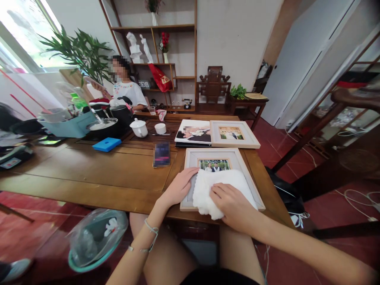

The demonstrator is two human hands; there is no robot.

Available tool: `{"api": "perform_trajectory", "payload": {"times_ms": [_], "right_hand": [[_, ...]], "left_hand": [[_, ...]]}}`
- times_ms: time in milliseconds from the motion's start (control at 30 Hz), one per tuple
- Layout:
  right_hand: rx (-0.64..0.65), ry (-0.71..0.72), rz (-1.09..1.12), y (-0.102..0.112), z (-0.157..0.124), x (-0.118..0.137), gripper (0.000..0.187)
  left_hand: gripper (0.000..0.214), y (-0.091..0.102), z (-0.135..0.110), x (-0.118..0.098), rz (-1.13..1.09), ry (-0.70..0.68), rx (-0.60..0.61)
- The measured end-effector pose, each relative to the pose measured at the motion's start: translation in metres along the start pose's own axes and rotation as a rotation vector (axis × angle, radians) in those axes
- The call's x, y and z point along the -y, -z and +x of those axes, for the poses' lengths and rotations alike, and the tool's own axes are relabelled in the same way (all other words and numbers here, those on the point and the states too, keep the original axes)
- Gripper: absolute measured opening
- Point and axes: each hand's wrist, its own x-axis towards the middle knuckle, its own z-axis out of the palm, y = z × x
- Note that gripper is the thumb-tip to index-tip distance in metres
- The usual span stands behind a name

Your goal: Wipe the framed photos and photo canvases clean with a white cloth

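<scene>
A picture frame (190, 156) with a pale wooden edge and a small photo of two people lies flat at the table's front edge. Over its lower half is spread a white cloth (204, 194). My right hand (230, 202) presses on the cloth, its fingers bent into the fabric. On the left side of the frame rests my left hand (181, 184), fingers stretched out, the tips beside the cloth's upper left corner. The lower part of the photo is hidden under the cloth.
Behind lie another frame (251, 132) and a photo album (192, 136). A phone (162, 154), blue box (107, 144), lidded white cup (139, 128) and small bowl (160, 128) stand on the table (118, 178). A lined bin (97, 237) is below left. A person (130, 93) sits opposite.
</scene>
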Motion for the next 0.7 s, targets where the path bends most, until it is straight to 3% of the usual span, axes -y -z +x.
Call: {"api": "perform_trajectory", "payload": {"times_ms": [133, 233, 367, 467, 567, 700], "right_hand": [[-0.034, -0.07, -0.034, -0.002, -0.01, -0.028, 0.043], [-0.102, -0.131, -0.133, -0.006, -0.005, -0.063, 0.049], [-0.199, -0.213, -0.221, -0.009, 0.02, -0.117, 0.06], [-0.242, -0.275, -0.218, -0.007, 0.045, -0.141, 0.06], [-0.207, -0.294, -0.2, -0.008, 0.062, -0.14, 0.061], [-0.104, -0.22, -0.184, -0.008, 0.052, -0.104, 0.057]], "left_hand": [[0.058, 0.0, -0.001, 0.0, 0.008, 0.0, 0.015], [0.059, 0.001, 0.0, 0.0, 0.01, 0.005, 0.018], [0.06, 0.002, 0.0, -0.001, 0.006, 0.004, 0.016], [0.059, 0.003, 0.001, -0.002, 0.005, -0.009, 0.015], [0.059, 0.003, 0.001, -0.002, 0.005, -0.02, 0.005], [0.059, 0.003, 0.001, -0.002, -0.003, -0.024, 0.007]]}}
